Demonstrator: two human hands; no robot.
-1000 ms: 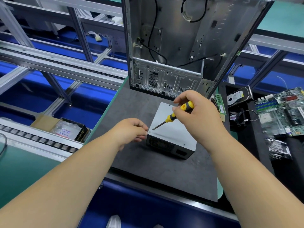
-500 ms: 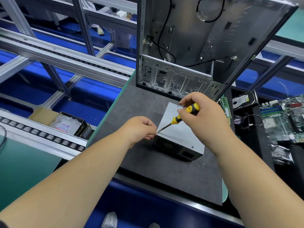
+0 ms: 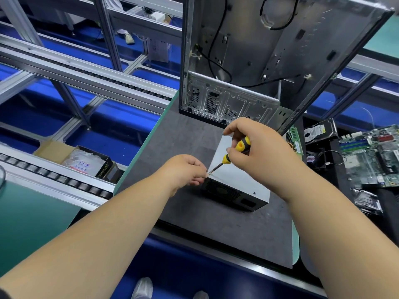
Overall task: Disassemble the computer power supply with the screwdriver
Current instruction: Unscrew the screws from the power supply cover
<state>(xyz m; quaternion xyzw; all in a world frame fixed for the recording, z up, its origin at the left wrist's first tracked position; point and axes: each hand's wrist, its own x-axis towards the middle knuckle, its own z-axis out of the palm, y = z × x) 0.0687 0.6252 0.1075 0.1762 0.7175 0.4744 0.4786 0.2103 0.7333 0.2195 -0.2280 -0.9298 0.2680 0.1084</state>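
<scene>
While the power supply [image 3: 237, 180] lies flat on the dark mat of the desk [image 3: 183, 137], its pale top panel is turned upward and its black vented side faces the person. A screwdriver [image 3: 232, 155] with a yellow and black handle is gripped in the closed right hand [image 3: 259, 152], and its shaft is slanted down and leftward so that the tip is set at the near left corner of the top panel. At that same corner the left hand [image 3: 185, 171] is curled, with thumb and fingertips pinched together right at the tip; whether a screw is held between them cannot be told. A small screw head [image 3: 254, 193] is seen below the right hand, near the panel's other near corner. Just beyond the right hand an emptied computer case [image 3: 248, 61] is stood upright on the desk, with black cables hanging inside. To the right of the right hand, well apart from the power supply, a hard drive [image 3: 317, 131] and a green motherboard [image 3: 375, 156] are laid on a dark surface. Far to the left of the left hand, a cardboard box [image 3: 84, 160] with a plastic bag inside is seen beside a roller conveyor [image 3: 54, 175].
</scene>
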